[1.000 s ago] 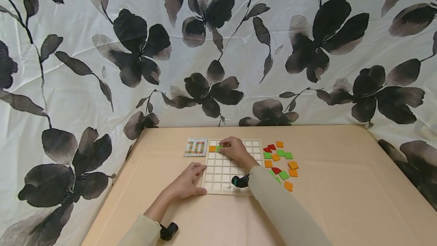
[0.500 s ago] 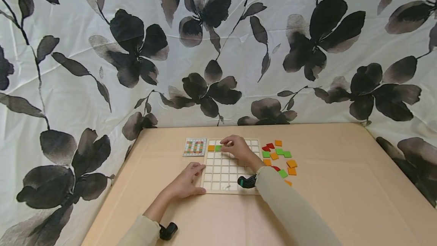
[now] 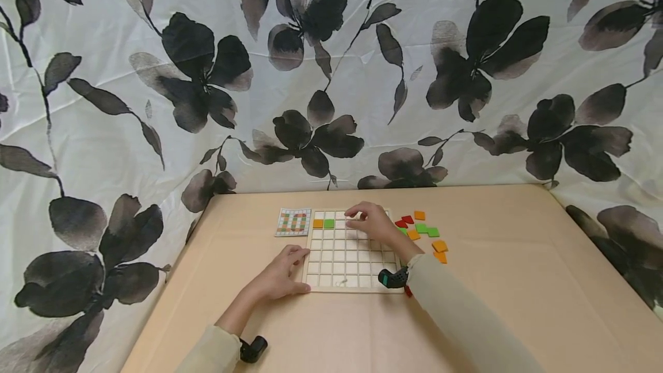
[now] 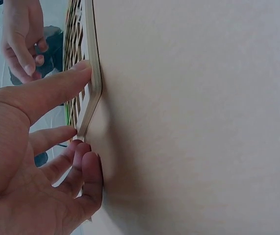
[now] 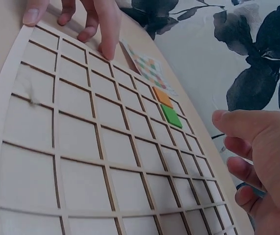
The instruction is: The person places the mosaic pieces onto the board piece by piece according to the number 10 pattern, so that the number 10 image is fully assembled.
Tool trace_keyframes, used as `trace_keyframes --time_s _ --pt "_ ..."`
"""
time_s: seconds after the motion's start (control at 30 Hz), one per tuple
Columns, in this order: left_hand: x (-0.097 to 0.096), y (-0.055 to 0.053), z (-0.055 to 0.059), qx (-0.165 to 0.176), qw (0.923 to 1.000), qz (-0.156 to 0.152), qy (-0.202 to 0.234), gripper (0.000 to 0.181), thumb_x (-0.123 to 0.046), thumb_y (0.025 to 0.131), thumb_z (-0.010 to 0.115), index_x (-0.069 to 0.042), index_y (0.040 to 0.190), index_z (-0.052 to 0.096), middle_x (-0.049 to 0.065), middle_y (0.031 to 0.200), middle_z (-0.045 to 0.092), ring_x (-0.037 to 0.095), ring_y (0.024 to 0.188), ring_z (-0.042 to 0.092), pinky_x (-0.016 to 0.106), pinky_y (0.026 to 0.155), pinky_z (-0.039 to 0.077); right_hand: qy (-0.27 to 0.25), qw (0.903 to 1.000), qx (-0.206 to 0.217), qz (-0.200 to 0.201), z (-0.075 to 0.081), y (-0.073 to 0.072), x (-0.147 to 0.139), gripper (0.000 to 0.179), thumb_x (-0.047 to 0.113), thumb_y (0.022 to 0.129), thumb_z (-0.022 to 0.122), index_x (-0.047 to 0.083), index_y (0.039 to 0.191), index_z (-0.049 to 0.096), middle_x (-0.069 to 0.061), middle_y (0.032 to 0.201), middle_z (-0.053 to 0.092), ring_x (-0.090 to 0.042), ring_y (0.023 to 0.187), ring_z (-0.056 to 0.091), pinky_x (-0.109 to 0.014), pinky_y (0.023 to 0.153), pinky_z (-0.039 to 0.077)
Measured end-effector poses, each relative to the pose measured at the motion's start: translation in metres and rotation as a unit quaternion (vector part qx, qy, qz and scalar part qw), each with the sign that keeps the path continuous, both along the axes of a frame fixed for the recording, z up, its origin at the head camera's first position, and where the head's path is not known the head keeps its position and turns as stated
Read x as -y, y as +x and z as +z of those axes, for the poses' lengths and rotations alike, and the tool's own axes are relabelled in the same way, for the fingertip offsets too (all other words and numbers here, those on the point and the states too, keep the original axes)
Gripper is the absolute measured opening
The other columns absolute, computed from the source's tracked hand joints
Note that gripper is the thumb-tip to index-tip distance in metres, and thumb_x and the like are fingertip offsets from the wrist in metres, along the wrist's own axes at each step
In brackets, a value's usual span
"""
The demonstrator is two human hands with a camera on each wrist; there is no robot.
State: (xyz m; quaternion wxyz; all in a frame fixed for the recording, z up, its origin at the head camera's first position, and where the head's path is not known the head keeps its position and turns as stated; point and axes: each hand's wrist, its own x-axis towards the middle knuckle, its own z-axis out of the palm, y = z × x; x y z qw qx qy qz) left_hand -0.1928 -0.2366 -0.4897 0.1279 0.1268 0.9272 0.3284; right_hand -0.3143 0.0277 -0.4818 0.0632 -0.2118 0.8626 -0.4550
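Observation:
A pale gridded board (image 3: 336, 257) lies on the table, with an orange tile (image 3: 318, 224) and a green tile (image 3: 328, 224) side by side in its second row from the back. My left hand (image 3: 282, 275) rests against the board's left side, fingers spread. In the left wrist view, the thumb (image 4: 63, 88) touches the rim by a corner. My right hand (image 3: 372, 222) hovers over the board's back part, right of the green tile. No tile shows between its loosely bent fingers in the right wrist view, where the hand (image 5: 269, 152) hangs apart from the grid.
A small card with a coloured grid pattern (image 3: 292, 222) lies left of the board. Several loose tiles lie to the right, including green (image 3: 433, 232), orange (image 3: 439, 246) and red (image 3: 408, 220) ones. The right forearm covers some of that area. A floral cloth (image 3: 331, 73) hangs behind the table.
My right hand has drawn away from the green tile to the right, leaving it in its cell. The left hand stays at the board's edge. The head view has shifted slightly.

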Motion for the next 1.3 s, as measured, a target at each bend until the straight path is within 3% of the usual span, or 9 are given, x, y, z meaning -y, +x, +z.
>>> trace_keyframes --time_s 0.6,0.87,1.3 --pt "0.002 -0.002 -0.002 -0.004 1.0 -0.003 0.001 0.082 -0.025 0.076 0.083 -0.007 0.145 0.042 0.007 0.137 0.039 0.021 0.114 0.047 0.036 0.084 0.042 0.006 0.9999 -0.013 -0.001 0.0 0.015 -0.037 0.026 0.018 0.087 0.072 0.008 0.111 0.071 -0.012 0.108 0.066 -0.019 0.082 0.054 -0.028 0.07 0.046" --pt "0.002 0.0 -0.002 -0.004 1.0 -0.003 0.002 0.082 -0.024 0.075 0.083 -0.007 0.144 0.043 0.008 0.139 0.039 0.022 0.117 0.048 0.037 0.085 0.043 0.005 0.9989 -0.046 -0.001 0.004 0.026 -0.058 0.024 0.016 0.087 0.072 0.006 0.108 0.072 -0.01 0.103 0.065 -0.018 0.075 0.053 -0.023 0.058 0.043" --pt "0.002 0.001 -0.001 0.001 0.9999 -0.003 0.013 0.081 -0.023 0.076 0.083 -0.006 0.144 0.042 0.008 0.138 0.039 0.023 0.118 0.047 0.038 0.087 0.044 0.023 0.9992 -0.011 -0.031 0.0 0.043 -0.088 0.025 0.015 0.086 0.073 0.008 0.11 0.071 -0.01 0.102 0.062 -0.02 0.081 0.049 -0.021 0.057 0.044"
